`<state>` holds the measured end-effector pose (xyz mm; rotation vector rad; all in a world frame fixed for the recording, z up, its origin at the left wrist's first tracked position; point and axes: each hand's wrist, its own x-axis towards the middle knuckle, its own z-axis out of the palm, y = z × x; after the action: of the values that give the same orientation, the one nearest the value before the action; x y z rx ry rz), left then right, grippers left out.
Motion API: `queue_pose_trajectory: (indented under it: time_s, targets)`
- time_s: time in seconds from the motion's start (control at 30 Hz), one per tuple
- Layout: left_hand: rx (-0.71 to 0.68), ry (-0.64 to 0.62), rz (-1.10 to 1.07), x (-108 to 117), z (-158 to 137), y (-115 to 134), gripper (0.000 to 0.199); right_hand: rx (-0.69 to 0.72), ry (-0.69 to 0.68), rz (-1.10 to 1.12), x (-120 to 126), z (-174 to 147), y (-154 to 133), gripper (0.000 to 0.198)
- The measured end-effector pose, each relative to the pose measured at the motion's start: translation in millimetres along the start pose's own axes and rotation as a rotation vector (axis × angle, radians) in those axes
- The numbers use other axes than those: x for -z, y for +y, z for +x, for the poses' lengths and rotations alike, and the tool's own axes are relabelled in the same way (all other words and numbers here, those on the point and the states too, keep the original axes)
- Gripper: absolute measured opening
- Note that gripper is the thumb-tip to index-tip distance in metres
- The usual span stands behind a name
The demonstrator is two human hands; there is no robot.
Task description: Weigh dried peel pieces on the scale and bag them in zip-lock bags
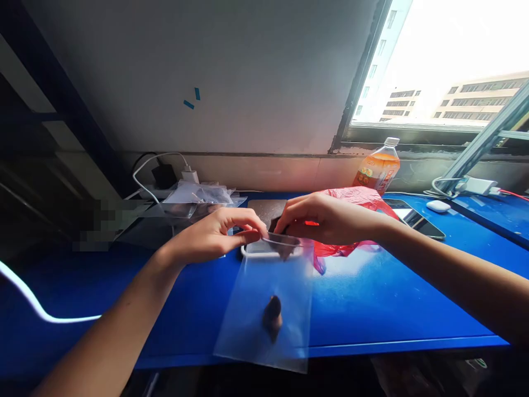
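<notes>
Over the front edge of the blue counter (380,309), my clear plastic bag (242,331) hangs with one dark brown lump (273,317) inside.
My left grip (215,236) pinches its rim; my right grip (324,219) looks closed on another dark piece (273,223) at the mouth. Holding the rim taut and wide should keep the piece from snagging. Beyond lie a red plastic bag (339,249), an orange drink bottle (378,168), a grey wall (256,71) and bright window (438,55).

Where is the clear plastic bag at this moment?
In the head view, the clear plastic bag is low at centre, its top held by the left hand, its bottom overlapping the front edge of the blue table.
</notes>
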<state>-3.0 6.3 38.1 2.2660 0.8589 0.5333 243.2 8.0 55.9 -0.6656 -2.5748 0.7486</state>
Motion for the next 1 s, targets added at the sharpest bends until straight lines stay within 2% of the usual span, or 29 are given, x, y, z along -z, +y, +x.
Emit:
queue_pose_trajectory:
  time_s: [0.07,0.1,0.23,0.3,0.4,0.5,0.6,0.77,0.87,1.0]
  targets:
    - [0.017,0.048,-0.045,-2.4,1.6,0.0,0.02,0.023,-0.013,-0.042,1.1,-6.5,-5.2,0.025]
    - [0.018,0.083,-0.069,-3.8,2.6,0.0,0.02,0.026,0.024,-0.054,0.8,-9.7,-6.2,0.026]
    - [0.086,0.253,-0.193,-11.8,7.3,-0.6,0.02,-0.099,0.313,-0.116,-13.5,-23.4,0.3,0.027]
    - [0.158,0.284,-0.252,-17.7,10.6,-2.1,0.022,-0.205,0.382,-0.006,-28.8,-31.6,7.8,0.032]
    - [0.202,0.275,-0.27,-27.0,15.9,-6.1,0.017,-0.304,0.408,0.282,-53.8,-42.0,18.3,0.038]
    - [0.218,0.253,-0.25,-32.8,19.9,-9.8,0.016,-0.322,0.47,0.45,-69.8,-45.0,24.4,0.03]
    - [0.259,0.267,-0.243,-33.7,21.5,-11.0,0.019,-0.291,0.576,0.523,-74.3,-42.2,29.4,0.018]
    - [0.308,0.314,-0.301,-32.6,21.6,-8.8,0.016,-0.289,0.693,0.398,-75.1,-41.1,38.7,0.014]
    - [0.298,0.374,-0.325,-32.3,22.4,-9.3,0.018,-0.27,0.691,0.323,-76.9,-42.4,39.9,0.011]
    - [0.263,0.367,-0.331,-33.2,23.3,-13.7,0.021,-0.274,0.648,0.239,-76.0,-42.9,35.3,0.014]
